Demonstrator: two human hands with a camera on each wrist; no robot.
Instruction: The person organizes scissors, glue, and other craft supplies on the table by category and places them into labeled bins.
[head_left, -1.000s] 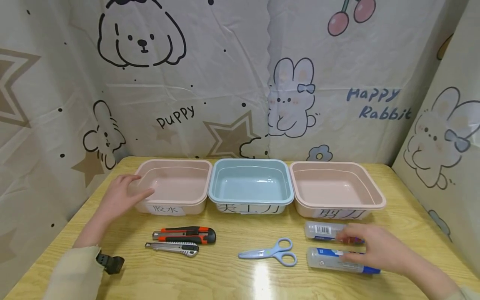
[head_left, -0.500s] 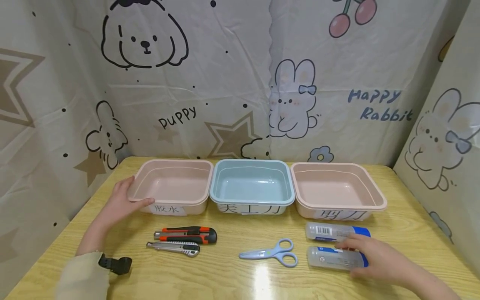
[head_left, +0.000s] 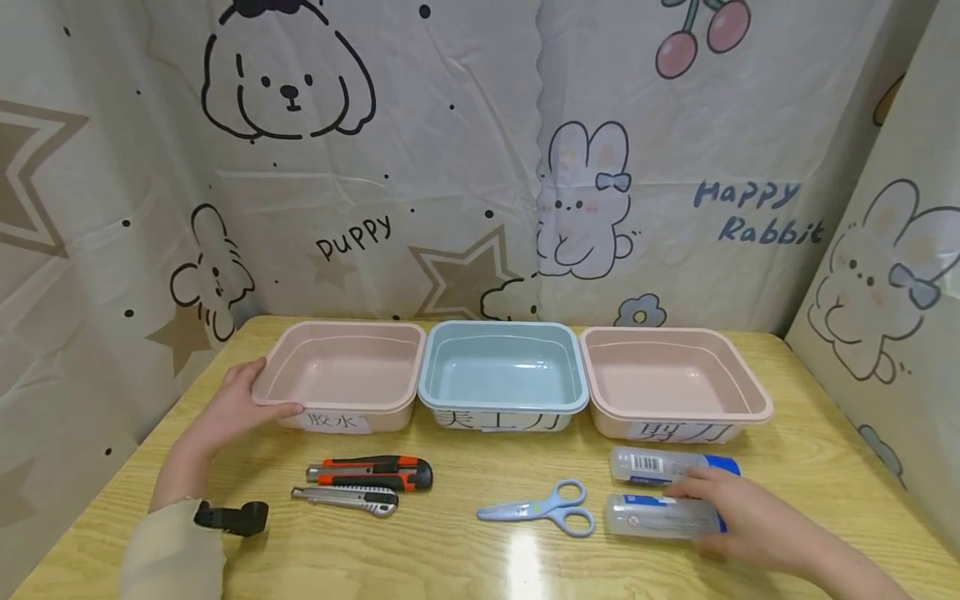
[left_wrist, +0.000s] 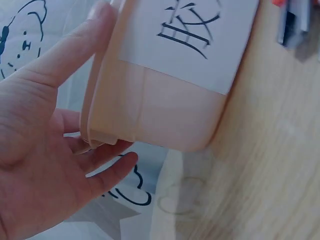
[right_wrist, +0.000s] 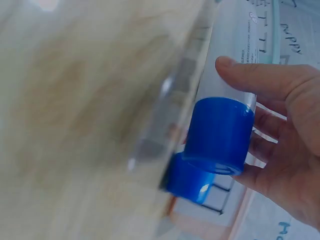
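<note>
In the head view my left hand [head_left: 225,417] grips the near left corner of the left pink bin [head_left: 393,420]. The left wrist view shows the thumb on its rim and the fingers at its side. My right hand [head_left: 761,517] holds the nearer clear glue bottle [head_left: 656,518] close to its blue cap [right_wrist: 220,132], thumb on one side and fingers on the other. A second glue bottle [head_left: 671,464] with a blue cap lies just behind it. To the left are light blue scissors [head_left: 525,509], an orange-and-black utility knife [head_left: 408,473] and a slimmer silver utility knife [head_left: 360,498].
A blue bin [head_left: 502,402] and another pink bin [head_left: 682,408] stand in a row with the left bin, each with a paper label in front. Behind the wooden table [head_left: 442,567] hangs a cartoon-printed cloth [head_left: 465,125].
My right hand has come down over the nearer glue bottle, taken hold of it and shifted it slightly left. My left hand has closed onto the left pink bin's corner.
</note>
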